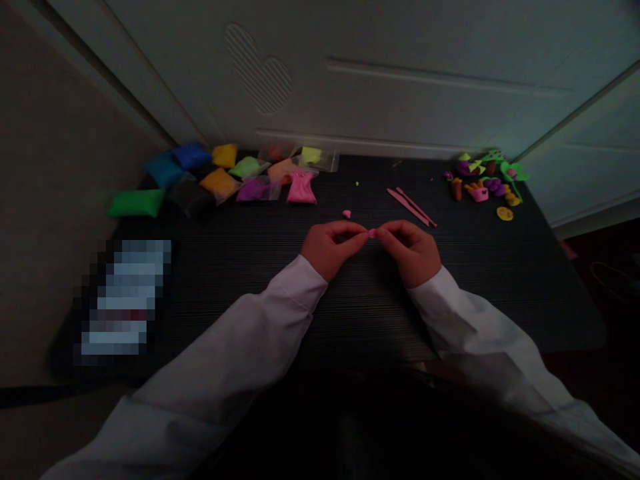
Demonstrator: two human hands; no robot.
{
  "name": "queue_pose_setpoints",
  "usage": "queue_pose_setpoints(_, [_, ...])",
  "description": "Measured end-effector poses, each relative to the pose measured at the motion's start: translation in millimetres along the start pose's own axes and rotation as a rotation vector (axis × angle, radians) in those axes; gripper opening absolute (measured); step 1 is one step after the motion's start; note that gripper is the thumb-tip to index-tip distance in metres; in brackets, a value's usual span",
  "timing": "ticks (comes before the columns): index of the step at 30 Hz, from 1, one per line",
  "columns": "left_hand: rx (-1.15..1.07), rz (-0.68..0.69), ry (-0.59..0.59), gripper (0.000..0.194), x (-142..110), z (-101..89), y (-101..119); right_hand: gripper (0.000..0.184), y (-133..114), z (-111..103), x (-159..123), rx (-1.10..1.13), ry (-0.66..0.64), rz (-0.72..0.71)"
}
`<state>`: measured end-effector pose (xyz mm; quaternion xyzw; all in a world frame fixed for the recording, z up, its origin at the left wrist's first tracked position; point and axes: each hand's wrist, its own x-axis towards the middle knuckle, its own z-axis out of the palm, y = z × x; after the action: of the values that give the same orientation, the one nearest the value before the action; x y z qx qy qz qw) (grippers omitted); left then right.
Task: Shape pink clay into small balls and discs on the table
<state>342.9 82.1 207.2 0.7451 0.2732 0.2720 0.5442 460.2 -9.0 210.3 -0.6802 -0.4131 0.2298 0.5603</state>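
My left hand [330,247] and my right hand [410,250] meet over the middle of a dark table [240,267]. Both pinch one small pink clay piece [373,233] between their fingertips. A second tiny pink clay bit [347,214] lies on the table just beyond my left hand. Two pink modelling tools [411,206] lie just beyond my right hand. White sleeves cover both arms.
Several coloured clay bags [225,175] lie at the table's far left, an open pink bag [301,187] among them. Small finished clay figures [487,181] cluster at the far right. A blurred flat object [125,297] lies at the near left. White panelling [400,73] stands behind the table.
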Motion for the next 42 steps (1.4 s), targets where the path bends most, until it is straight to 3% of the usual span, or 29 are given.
queue_pose_setpoints(11, [0.009, 0.013, 0.010, 0.026, -0.2, 0.8, 1.5, 0.017, 0.1, -0.1, -2.0, -0.100, 0.018, -0.085])
queue_pose_setpoints(33, [-0.018, 0.048, 0.007, 0.025, 1.1, 1.7, -3.5, 0.016, 2.1, 0.4, -1.8, -0.111, -0.024, -0.109])
queue_pose_setpoints(42, [-0.101, -0.003, 0.040, 0.022, 1.6, 1.0, 1.6, 0.019, 1.6, 1.1, -2.3, -0.108, -0.013, -0.131])
